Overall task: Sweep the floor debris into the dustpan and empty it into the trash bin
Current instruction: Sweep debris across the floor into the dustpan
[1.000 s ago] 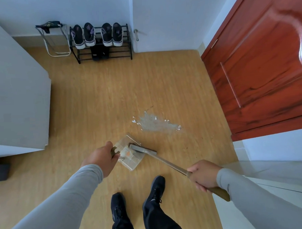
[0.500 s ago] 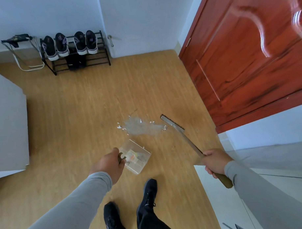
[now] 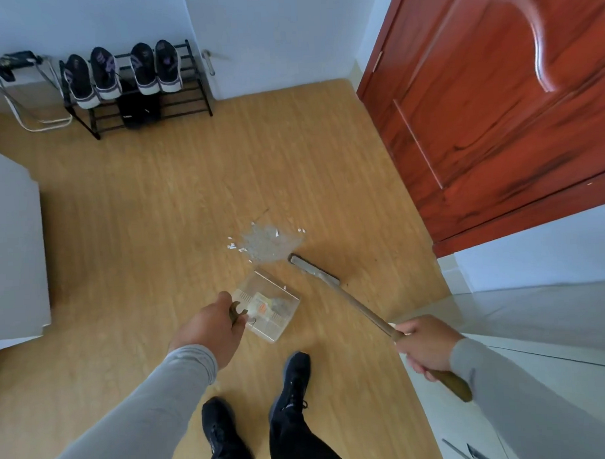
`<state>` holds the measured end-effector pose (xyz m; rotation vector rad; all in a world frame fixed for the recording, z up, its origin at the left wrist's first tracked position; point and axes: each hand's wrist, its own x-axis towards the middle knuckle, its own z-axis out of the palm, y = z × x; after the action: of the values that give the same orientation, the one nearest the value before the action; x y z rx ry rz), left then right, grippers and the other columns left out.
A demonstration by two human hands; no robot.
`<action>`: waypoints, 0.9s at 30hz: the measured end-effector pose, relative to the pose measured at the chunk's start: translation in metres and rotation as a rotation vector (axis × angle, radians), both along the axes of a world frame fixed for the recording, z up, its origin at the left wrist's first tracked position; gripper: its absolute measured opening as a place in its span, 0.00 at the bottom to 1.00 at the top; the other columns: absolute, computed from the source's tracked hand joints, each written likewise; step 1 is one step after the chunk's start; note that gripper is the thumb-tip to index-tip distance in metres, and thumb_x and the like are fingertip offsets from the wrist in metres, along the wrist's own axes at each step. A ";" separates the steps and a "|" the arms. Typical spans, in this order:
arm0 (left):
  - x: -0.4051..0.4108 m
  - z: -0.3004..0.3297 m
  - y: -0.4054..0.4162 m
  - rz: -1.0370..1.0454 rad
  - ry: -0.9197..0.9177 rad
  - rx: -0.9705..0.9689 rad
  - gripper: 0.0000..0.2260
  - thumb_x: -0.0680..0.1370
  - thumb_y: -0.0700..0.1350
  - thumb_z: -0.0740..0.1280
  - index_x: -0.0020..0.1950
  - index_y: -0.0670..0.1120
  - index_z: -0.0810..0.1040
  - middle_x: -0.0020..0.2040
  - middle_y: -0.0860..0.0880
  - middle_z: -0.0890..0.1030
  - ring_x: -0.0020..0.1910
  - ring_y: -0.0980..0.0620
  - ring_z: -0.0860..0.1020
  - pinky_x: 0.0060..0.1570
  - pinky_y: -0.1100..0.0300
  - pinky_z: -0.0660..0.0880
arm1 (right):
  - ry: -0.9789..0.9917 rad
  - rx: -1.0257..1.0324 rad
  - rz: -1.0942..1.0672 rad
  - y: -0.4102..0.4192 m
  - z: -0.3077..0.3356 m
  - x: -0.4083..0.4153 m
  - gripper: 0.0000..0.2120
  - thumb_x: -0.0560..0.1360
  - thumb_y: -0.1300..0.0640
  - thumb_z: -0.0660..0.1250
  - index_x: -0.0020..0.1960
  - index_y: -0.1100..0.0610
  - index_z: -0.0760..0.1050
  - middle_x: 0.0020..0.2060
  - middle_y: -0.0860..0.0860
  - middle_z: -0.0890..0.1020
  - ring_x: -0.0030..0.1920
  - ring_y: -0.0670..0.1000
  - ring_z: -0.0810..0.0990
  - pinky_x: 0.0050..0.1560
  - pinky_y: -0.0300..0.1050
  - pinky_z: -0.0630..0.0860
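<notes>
On the wooden floor (image 3: 156,217), the pale scattered debris (image 3: 265,242) lies just beyond the clear plastic dustpan (image 3: 268,307); the long-handled broom's head (image 3: 313,271) rests right of both.

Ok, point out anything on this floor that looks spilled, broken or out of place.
A patch of pale debris is scattered on the wooden floor, with small white bits strewn round its edges. It lies loose between the broom and the clear dustpan, which already holds some. Nothing else stands out.
</notes>
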<state>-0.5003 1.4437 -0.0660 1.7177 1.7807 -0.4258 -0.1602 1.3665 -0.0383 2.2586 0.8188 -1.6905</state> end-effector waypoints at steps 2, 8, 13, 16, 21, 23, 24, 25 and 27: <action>0.000 0.000 0.001 0.003 -0.004 0.004 0.10 0.82 0.56 0.58 0.50 0.51 0.66 0.38 0.55 0.78 0.33 0.54 0.77 0.29 0.59 0.73 | 0.033 0.039 -0.119 -0.002 0.017 0.016 0.27 0.78 0.63 0.62 0.76 0.53 0.68 0.26 0.55 0.77 0.23 0.49 0.70 0.25 0.40 0.69; -0.001 -0.002 -0.001 0.004 0.005 0.004 0.10 0.82 0.57 0.59 0.49 0.51 0.66 0.37 0.55 0.77 0.33 0.53 0.77 0.30 0.58 0.73 | -0.049 0.072 -0.150 0.016 0.013 0.015 0.24 0.78 0.62 0.61 0.74 0.56 0.70 0.32 0.58 0.78 0.27 0.51 0.71 0.27 0.41 0.70; 0.003 0.000 0.002 -0.012 0.014 0.005 0.10 0.82 0.57 0.58 0.50 0.51 0.65 0.38 0.54 0.77 0.32 0.53 0.76 0.27 0.59 0.69 | -0.079 -0.034 0.040 0.028 -0.016 -0.024 0.24 0.76 0.65 0.57 0.72 0.62 0.71 0.31 0.59 0.81 0.25 0.54 0.76 0.30 0.43 0.75; 0.006 -0.002 0.002 -0.028 0.022 -0.001 0.11 0.82 0.57 0.58 0.51 0.51 0.65 0.37 0.54 0.77 0.32 0.53 0.76 0.27 0.58 0.71 | -0.002 -0.091 0.096 0.022 -0.021 -0.049 0.26 0.76 0.63 0.59 0.74 0.60 0.69 0.33 0.59 0.82 0.28 0.54 0.77 0.31 0.42 0.76; 0.004 -0.007 0.000 -0.022 0.011 0.005 0.11 0.82 0.58 0.58 0.51 0.51 0.65 0.37 0.54 0.78 0.33 0.52 0.78 0.28 0.58 0.73 | 0.104 -0.117 0.161 0.018 -0.003 -0.043 0.31 0.76 0.60 0.62 0.78 0.53 0.63 0.32 0.56 0.81 0.27 0.50 0.74 0.27 0.40 0.74; 0.002 -0.008 0.000 -0.022 0.005 0.010 0.11 0.82 0.58 0.58 0.51 0.51 0.65 0.37 0.54 0.78 0.33 0.52 0.78 0.29 0.57 0.75 | 0.140 -0.108 0.078 0.021 0.014 -0.020 0.29 0.77 0.61 0.63 0.78 0.53 0.65 0.28 0.52 0.79 0.24 0.47 0.72 0.26 0.41 0.72; 0.001 -0.009 0.000 -0.023 0.003 0.011 0.11 0.82 0.58 0.58 0.51 0.51 0.65 0.37 0.54 0.78 0.33 0.52 0.78 0.30 0.56 0.77 | 0.149 -0.096 0.036 0.023 0.024 -0.008 0.27 0.78 0.61 0.64 0.77 0.53 0.67 0.26 0.52 0.78 0.24 0.47 0.71 0.25 0.41 0.71; 0.001 -0.009 0.000 -0.023 0.000 0.011 0.10 0.82 0.57 0.58 0.51 0.51 0.65 0.37 0.54 0.78 0.33 0.52 0.78 0.31 0.56 0.78 | 0.148 -0.079 0.012 0.024 0.035 0.002 0.26 0.79 0.61 0.63 0.76 0.54 0.67 0.26 0.52 0.78 0.23 0.47 0.71 0.25 0.41 0.71; 0.000 -0.010 0.002 -0.022 -0.006 0.011 0.10 0.82 0.57 0.58 0.51 0.51 0.65 0.37 0.54 0.78 0.33 0.52 0.78 0.34 0.54 0.80 | 0.124 -0.043 -0.002 0.024 0.049 0.013 0.26 0.79 0.62 0.63 0.76 0.53 0.67 0.28 0.54 0.78 0.24 0.47 0.71 0.25 0.40 0.71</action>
<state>-0.5004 1.4454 -0.0759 1.7456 1.7650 -0.4203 -0.1469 1.3905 0.0106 2.1459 0.7980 -1.8464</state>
